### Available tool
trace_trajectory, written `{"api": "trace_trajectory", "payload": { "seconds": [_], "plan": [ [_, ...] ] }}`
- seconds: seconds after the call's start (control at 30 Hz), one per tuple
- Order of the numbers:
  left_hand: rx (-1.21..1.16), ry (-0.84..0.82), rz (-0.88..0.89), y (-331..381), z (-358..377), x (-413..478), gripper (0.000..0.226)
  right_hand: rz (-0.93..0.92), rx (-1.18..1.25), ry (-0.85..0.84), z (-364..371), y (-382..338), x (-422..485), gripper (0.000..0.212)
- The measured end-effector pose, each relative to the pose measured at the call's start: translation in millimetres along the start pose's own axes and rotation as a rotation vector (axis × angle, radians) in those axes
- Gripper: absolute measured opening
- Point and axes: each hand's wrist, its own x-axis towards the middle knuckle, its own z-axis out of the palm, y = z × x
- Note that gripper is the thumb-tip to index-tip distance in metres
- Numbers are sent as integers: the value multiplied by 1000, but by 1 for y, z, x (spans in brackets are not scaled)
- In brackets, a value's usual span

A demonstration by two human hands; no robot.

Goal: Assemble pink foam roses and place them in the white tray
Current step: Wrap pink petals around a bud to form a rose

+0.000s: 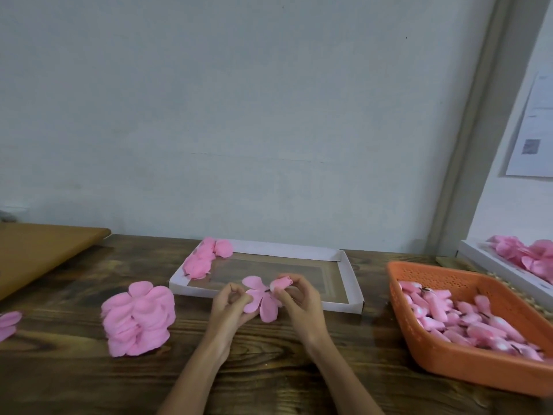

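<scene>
Seen from the head camera, a person's two bare forearms reach forward over a dark wooden table (269,372), and the hands meet just in front of a shallow white tray (284,250). The left hand (232,301) has its fingers curled, pinching the left edge of a flat pink foam petal piece (260,304). The right hand (299,298) has its fingers and thumb closed around a small pink rose bud (281,283), held at the centre of the petal piece, where a short dark stem shows. Both hands and the flower hang over the tray's near wall and hide part of it. A few finished pink roses (203,259) lie in the tray's far left corner; the rest of its floor looks dark. To the left of the hands stands a tall pile of loose pink petal pieces (137,319), and another petal piece (9,323) lies at the far left edge. A brown board (39,250) rests at the back left. On the right, near the right forearm, sits an orange perforated basket (419,271) holding many pink buds (466,319). Behind it a second white tray (490,265) holds more pink flowers (526,253), cut off by the frame. A pale wall (239,115) rises behind the table, with a grey post (478,145) and a printed sheet (532,130) at the right, its text too blurred to read.
</scene>
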Motion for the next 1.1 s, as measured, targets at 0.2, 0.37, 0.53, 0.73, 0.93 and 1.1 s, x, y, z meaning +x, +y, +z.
{"api": "trace_trajectory", "payload": {
  "seconds": [0.2, 0.37, 0.53, 0.73, 0.93, 1.1],
  "plan": [
    [-113, -101, -22, 7, 4, -8, 32, -6, -7, -11, 0, -1, -2, 13],
    [-35, -140, 22, 8, 4, -13, 35, -10, -50, -6, 4, -1, -3, 25],
    [-37, -120, 42, 7, 3, -10, 22, -9, -170, 0, 2, 2, -1, 20],
    [-141, -158, 56, 5, 3, -8, 42, -1, -156, 32, 0, 1, 2, 22],
    [-105, -262, 25, 2, 0, -3, 42, 94, 53, -34, 2, -8, 0, 41],
    [-93, -225, 19, 4, 3, -4, 42, 125, 50, -50, 1, -6, 2, 16]
  ]
}}
